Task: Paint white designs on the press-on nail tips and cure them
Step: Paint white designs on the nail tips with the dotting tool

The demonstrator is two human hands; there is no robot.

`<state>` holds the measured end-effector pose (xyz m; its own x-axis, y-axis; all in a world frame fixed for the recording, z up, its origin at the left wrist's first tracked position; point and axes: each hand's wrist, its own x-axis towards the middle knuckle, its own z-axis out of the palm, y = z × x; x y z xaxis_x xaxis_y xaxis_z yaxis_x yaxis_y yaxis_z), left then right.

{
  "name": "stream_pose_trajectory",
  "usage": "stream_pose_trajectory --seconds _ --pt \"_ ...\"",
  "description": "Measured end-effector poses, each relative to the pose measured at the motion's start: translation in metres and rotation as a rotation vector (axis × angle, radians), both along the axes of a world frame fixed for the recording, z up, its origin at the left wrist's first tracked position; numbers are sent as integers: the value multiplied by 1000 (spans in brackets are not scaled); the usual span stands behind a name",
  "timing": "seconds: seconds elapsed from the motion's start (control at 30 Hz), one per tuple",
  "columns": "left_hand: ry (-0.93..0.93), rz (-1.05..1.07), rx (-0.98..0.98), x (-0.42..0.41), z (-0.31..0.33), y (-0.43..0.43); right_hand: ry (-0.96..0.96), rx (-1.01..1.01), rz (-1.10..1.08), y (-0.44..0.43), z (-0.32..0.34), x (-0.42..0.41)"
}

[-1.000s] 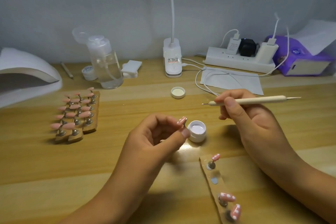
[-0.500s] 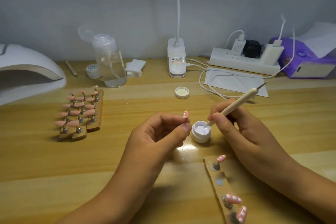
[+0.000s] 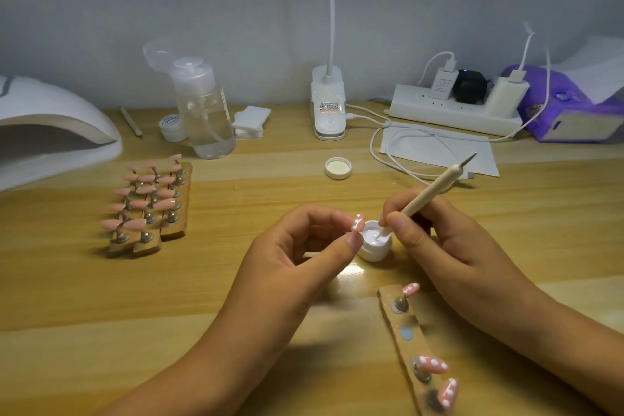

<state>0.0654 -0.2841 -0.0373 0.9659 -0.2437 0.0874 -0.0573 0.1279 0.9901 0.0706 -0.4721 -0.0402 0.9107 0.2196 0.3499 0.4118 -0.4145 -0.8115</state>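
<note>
My left hand (image 3: pixel 297 246) pinches a pink nail tip (image 3: pixel 358 221) with white dots between thumb and fingers, just left of a small white gel pot (image 3: pixel 373 248). My right hand (image 3: pixel 435 240) grips a cream dotting pen (image 3: pixel 430 194) like a pencil, its lower tip dipped into the white gel in the pot. A wooden holder strip (image 3: pixel 407 344) lies near the front right, carrying three pink tips with white dots (image 3: pixel 434 365). Three more wooden strips with several plain pink tips (image 3: pixel 148 203) stand at the left. The white curing lamp (image 3: pixel 44 132) sits at the far left.
The pot's lid (image 3: pixel 338 168) lies behind the pot. At the back stand a clear pump bottle (image 3: pixel 206 111), a small jar (image 3: pixel 172 127), white pads (image 3: pixel 251 121), a desk lamp base (image 3: pixel 329 111), a power strip (image 3: pixel 456 111) with cables, white paper (image 3: pixel 439 149) and a purple tissue pack (image 3: pixel 567 108).
My right hand swung the pen from level to upright and lowered its tip into the gel pot. My left hand kept holding the nail tip beside the pot.
</note>
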Motion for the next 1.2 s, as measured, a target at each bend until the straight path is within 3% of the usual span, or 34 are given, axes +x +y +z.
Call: stream_pose_trajectory --seconds 0.27,0.43,0.83,1.2 --pt "-44 -65 63 -2 -2 0 -52 381 -67 -5 7 -1" --pt "-43 -89 122 -3 -3 0 92 634 28 -13 8 -2" --pt "-61 -110 127 -4 -1 -2 256 788 165 -5 12 -6" --pt "-83 -102 141 -3 -3 -3 254 708 166 -5 10 -6"
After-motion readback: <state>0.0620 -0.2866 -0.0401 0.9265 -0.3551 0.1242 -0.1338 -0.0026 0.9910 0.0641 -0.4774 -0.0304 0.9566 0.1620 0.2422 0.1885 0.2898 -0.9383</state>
